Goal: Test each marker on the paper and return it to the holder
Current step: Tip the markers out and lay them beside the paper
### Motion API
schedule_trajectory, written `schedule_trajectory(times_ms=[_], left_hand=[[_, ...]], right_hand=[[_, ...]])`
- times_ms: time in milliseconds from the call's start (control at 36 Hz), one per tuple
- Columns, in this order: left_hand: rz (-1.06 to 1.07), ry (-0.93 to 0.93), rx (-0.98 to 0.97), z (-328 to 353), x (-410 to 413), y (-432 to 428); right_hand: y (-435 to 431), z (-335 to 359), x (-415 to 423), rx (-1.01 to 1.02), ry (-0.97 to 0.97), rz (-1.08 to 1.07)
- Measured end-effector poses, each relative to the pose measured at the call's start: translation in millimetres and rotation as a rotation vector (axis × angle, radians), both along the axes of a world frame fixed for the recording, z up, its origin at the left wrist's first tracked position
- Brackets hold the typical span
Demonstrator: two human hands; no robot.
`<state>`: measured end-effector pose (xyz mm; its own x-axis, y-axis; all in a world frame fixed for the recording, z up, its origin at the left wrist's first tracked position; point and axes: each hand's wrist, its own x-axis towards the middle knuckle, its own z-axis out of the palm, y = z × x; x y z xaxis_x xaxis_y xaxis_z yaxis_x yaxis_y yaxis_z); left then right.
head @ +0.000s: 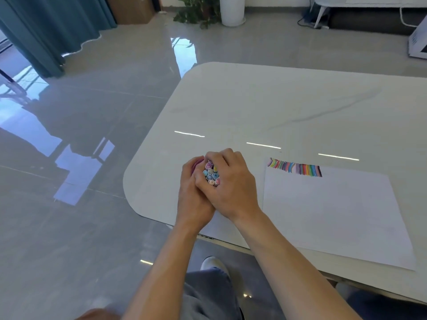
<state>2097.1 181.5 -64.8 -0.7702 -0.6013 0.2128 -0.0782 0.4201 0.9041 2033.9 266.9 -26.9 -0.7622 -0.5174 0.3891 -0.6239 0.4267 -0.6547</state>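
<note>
A bundle of several markers [211,173] stands upright near the table's left front corner, coloured cap ends facing up. A pink holder [196,164] shows only as a sliver behind my fingers. My left hand [193,192] wraps around the holder from the left. My right hand [228,183] is closed around the markers from the right, its fingers overlapping my left hand. To the right lies a white sheet of paper [335,215] with a row of coloured test strokes [294,169] along its top left edge.
The white marble-look table [254,107] has a rounded corner on the left, and its front edge runs close to my body. Beyond it is glossy grey floor, with teal curtains far left, a plant and a white cylinder at the back.
</note>
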Motion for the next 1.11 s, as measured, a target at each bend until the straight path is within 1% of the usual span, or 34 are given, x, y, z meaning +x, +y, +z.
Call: schedule_trajectory(times_ms=[194, 333, 472, 583, 833, 944, 1028, 1111], left_hand=[[0.002, -0.072, -0.093, 2.5, -2.3, -0.8], [0.011, -0.073, -0.092, 3.3, -1.8, -0.8], [0.031, -0.075, -0.083, 3.8, -1.6, 0.4], [0.04, -0.063, -0.039, 3.8, -1.4, 1.1], [0.001, -0.03, -0.074, -1.3, -3.0, 3.2], [0.005, -0.04, -0.112, -3.3, -2.2, 1.3], [0.032, -0.075, -0.13, -4.1, 0.1, -1.4], [0.059, -0.079, -0.087, -0.4, 1.0, -2.4]], right_hand=[[-8.2, 4.6, -3.4, 0.103, 0.079, -0.049], [-13.7, 6.3, -5.8, 0.171, 0.096, -0.071], [-12.7, 6.0, -4.9, 0.165, 0.079, -0.061], [-11.5, 7.8, -6.4, 0.151, 0.115, -0.031], [-5.4, 15.7, -19.1, -0.024, 0.134, -0.062], [-0.4, 24.5, -27.6, -0.13, 0.145, -0.128], [4.5, 31.1, -35.2, -0.227, 0.085, -0.173], [12.7, 33.2, -41.2, -0.331, -0.019, -0.194]])
